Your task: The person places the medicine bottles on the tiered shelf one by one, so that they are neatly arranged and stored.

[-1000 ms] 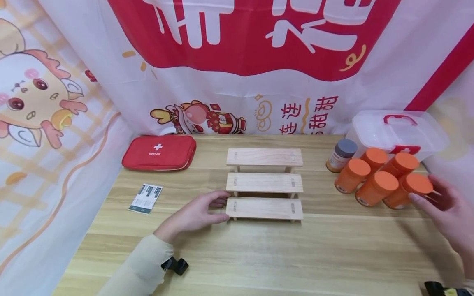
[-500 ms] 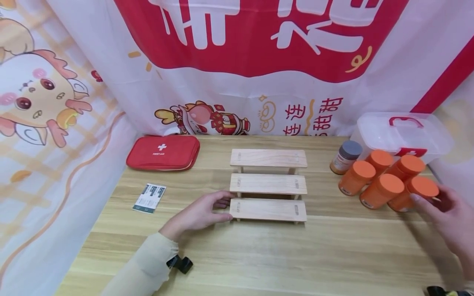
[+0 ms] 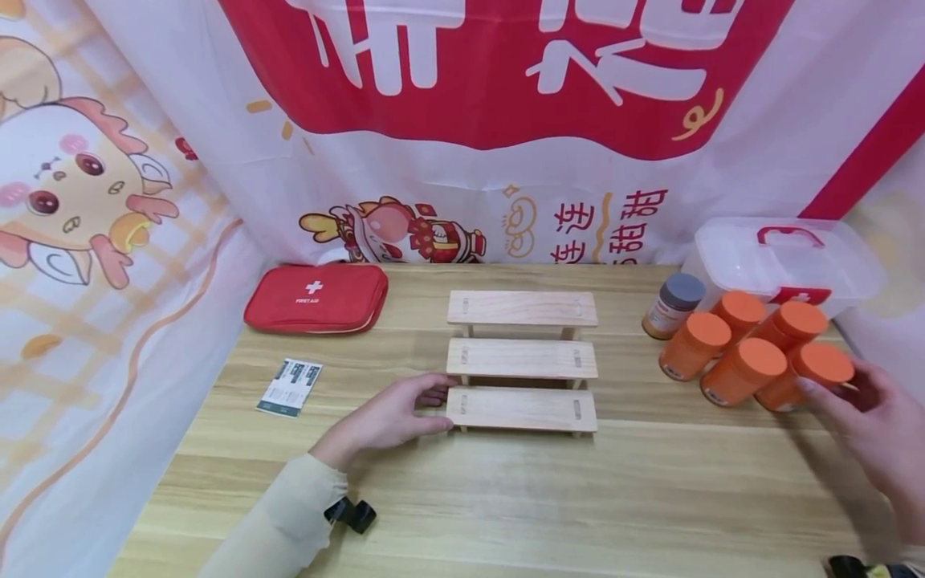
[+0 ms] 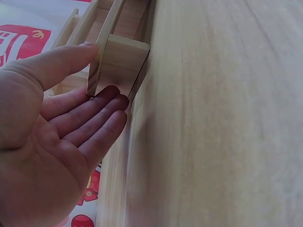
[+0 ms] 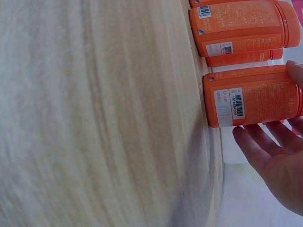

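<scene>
A three-tier wooden step rack [image 3: 522,408] stands mid-table. My left hand [image 3: 390,413] holds the left end of its lowest step, thumb at the front corner and fingers behind. In the left wrist view, the thumb and fingers of that left hand [image 4: 57,118] lie on either side of the step's end [image 4: 120,61]. At the right, my right hand [image 3: 870,409] grips the nearest right orange bottle [image 3: 784,393] of a cluster. The right wrist view has this orange bottle [image 5: 255,97] upright on the table, thumb near its cap and fingers on the opposite side.
Several other orange-capped bottles [image 3: 744,373] stand close beside the gripped one. Behind them are a grey-capped bottle [image 3: 674,307] and a clear first aid box [image 3: 737,253] with a red handle. A red first aid pouch [image 3: 316,299] and a printed card [image 3: 289,387] lie at the left.
The head view has shifted a little. Both hands keep their places at the rack and the bottle, and nothing on the table has visibly moved.
</scene>
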A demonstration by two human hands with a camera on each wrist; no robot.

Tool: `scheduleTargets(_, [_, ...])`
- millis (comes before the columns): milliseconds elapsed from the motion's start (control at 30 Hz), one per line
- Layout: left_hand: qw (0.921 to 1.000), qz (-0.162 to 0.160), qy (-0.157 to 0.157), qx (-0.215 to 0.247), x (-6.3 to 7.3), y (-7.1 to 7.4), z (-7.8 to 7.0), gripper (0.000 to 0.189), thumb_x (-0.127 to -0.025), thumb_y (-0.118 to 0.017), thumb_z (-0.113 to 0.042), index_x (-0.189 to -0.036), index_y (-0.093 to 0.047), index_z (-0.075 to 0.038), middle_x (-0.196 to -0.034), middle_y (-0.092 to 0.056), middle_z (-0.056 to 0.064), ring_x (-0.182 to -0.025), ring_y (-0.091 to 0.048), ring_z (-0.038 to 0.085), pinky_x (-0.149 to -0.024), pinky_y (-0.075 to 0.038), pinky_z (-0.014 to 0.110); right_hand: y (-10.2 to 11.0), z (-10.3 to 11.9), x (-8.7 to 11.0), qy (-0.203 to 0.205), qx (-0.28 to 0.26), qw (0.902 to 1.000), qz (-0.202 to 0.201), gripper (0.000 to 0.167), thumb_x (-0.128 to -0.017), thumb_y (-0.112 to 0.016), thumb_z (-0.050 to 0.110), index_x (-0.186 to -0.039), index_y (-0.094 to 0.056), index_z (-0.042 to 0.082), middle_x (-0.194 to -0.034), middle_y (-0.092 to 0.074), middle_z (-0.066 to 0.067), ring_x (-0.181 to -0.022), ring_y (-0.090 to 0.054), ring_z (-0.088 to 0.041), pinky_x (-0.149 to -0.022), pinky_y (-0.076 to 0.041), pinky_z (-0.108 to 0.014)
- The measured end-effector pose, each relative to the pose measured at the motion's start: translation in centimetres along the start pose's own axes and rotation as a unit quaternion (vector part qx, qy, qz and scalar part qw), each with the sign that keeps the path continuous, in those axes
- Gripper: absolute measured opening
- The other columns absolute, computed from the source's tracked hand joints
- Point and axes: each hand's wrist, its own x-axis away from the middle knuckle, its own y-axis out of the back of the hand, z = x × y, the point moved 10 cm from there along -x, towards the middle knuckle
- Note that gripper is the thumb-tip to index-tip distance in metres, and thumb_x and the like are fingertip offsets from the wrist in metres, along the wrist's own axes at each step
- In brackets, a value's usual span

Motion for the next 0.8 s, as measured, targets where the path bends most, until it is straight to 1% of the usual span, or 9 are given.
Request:
scheduleTargets(100, [1.0000,0.002,-0.002,-0.005,0.0,0.0,0.0,0.061,-0.100,-0.080,-0.022,-0.154,-0.056,-0.008,-0.156,-0.060,0.014,-0.139,-0.063,0.034,-0.120,-0.050,0.053,0.1,0.4,0.1,0.020,-0.037,0.9991,-0.004,0.063,-0.103,-0.073,0.013,-0.158,-0.048,0.029,-0.114,-0.050,0.039,-0.102,-0.048,0.020,-0.076,-0.048,0.004])
scheduleTargets(167, [1.0000,0.002,0.001,-0.006,0.1,0.0,0.1,0.060,-0.099,-0.080,-0.022,-0.153,-0.057,-0.009,-0.156,-0.060,0.013,-0.139,-0.063,0.032,-0.120,-0.050,0.052,0.1,0.6,0.1,0.030,-0.053,0.9981,-0.004,0.060,-0.102,-0.074,0.008,-0.151,-0.052,0.034,-0.112,-0.052,0.039,-0.099,-0.050,0.022,-0.076,-0.049,0.004])
scheduleTargets(300, [1.0000,0.003,0.006,-0.002,0.2,0.0,0.2,0.061,-0.099,-0.081,-0.022,-0.153,-0.057,-0.011,-0.157,-0.060,0.010,-0.140,-0.063,0.030,-0.121,-0.050,0.051,0.2,0.6,0.2,0.035,-0.065,0.9973,-0.009,0.056,-0.101,-0.074,0.006,-0.141,-0.055,0.039,-0.112,-0.054,0.038,-0.099,-0.051,0.021,-0.076,-0.049,0.004])
scheduleTargets(467, [1.0000,0.004,0.006,0.000,0.3,-0.1,0.2,0.061,-0.099,-0.081,-0.023,-0.154,-0.057,-0.011,-0.158,-0.060,0.010,-0.141,-0.062,0.030,-0.122,-0.049,0.052,0.7,0.7,0.2,0.038,-0.085,0.9954,-0.022,0.052,-0.101,-0.073,0.001,-0.126,-0.056,0.043,-0.110,-0.057,0.037,-0.096,-0.055,0.022,-0.076,-0.049,0.003])
scheduleTargets(567, [0.9999,0.005,0.009,0.001,0.3,-0.1,0.1,0.062,-0.099,-0.081,-0.024,-0.154,-0.057,-0.011,-0.159,-0.059,0.010,-0.142,-0.061,0.030,-0.123,-0.048,0.053,1.1,0.9,0.3,0.045,-0.102,0.9929,-0.040,0.053,-0.101,-0.071,-0.002,-0.126,-0.057,0.044,-0.111,-0.058,0.035,-0.097,-0.056,0.022,-0.079,-0.047,0.005])
scheduleTargets(600, [0.9999,0.005,0.011,0.000,0.3,-0.1,0.1,0.062,-0.099,-0.081,-0.025,-0.155,-0.057,-0.012,-0.160,-0.058,0.010,-0.143,-0.060,0.031,-0.124,-0.047,0.053,1.3,1.1,0.3,0.050,-0.113,0.9912,-0.047,0.054,-0.101,-0.070,-0.004,-0.127,-0.059,0.042,-0.112,-0.059,0.034,-0.099,-0.057,0.021,-0.081,-0.047,0.005])
scheduleTargets(667, [0.9999,0.004,0.013,-0.004,0.3,0.0,0.1,0.063,-0.099,-0.081,-0.025,-0.155,-0.056,-0.012,-0.161,-0.057,0.010,-0.144,-0.059,0.031,-0.125,-0.046,0.053,1.8,1.4,0.4,0.055,-0.142,0.9857,-0.072,0.055,-0.099,-0.069,-0.009,-0.131,-0.064,0.035,-0.114,-0.063,0.030,-0.101,-0.060,0.017,-0.084,-0.047,0.004])
scheduleTargets(700, [0.9999,0.003,0.014,-0.007,0.3,0.0,0.1,0.063,-0.099,-0.081,-0.026,-0.156,-0.056,-0.012,-0.161,-0.057,0.010,-0.144,-0.059,0.030,-0.125,-0.045,0.053,2.0,1.7,0.4,0.061,-0.138,0.9851,-0.083,0.055,-0.099,-0.068,-0.009,-0.134,-0.065,0.032,-0.116,-0.063,0.030,-0.103,-0.059,0.016,-0.086,-0.046,0.005])
scheduleTargets(800, [0.9998,0.000,0.011,-0.016,0.2,0.1,0.1,0.064,-0.099,-0.080,-0.027,-0.156,-0.055,-0.012,-0.161,-0.057,0.010,-0.144,-0.059,0.030,-0.125,-0.045,0.054,2.7,2.5,0.4,0.066,-0.130,0.9821,-0.119,0.054,-0.097,-0.068,-0.012,-0.140,-0.067,0.021,-0.118,-0.067,0.026,-0.107,-0.062,0.012,-0.089,-0.047,0.004])
